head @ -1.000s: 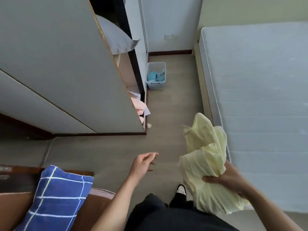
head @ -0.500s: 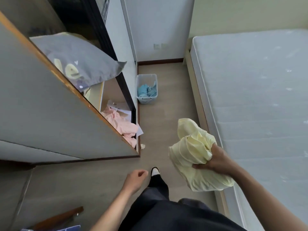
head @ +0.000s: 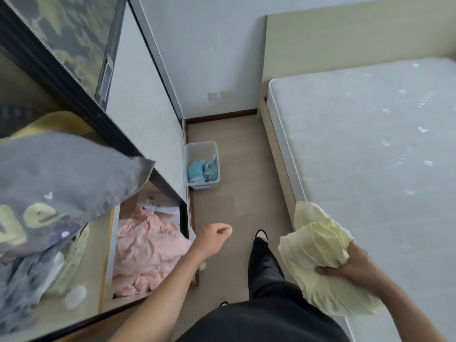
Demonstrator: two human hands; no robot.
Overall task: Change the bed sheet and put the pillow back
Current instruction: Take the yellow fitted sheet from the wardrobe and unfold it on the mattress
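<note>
My right hand grips a bunched pale-yellow bed sheet at the lower right, just beside the edge of the bare grey-white mattress. My left hand hangs over the floor with its fingers loosely curled and holds nothing. It is close to the open wardrobe. A grey pillow with pale lettering sticks out of a wardrobe shelf at the left.
The wardrobe fills the left side, with crumpled pink cloth on a lower shelf. A clear plastic bin holding blue cloth stands on the floor by the wardrobe. A narrow strip of floor runs between wardrobe and wooden bed frame.
My view has turned right and up, so the blue checked pillow left the frame and the wardrobe's inside shows. My left hand's fingers curled in. My right hand kept hold of the yellow sheet.
</note>
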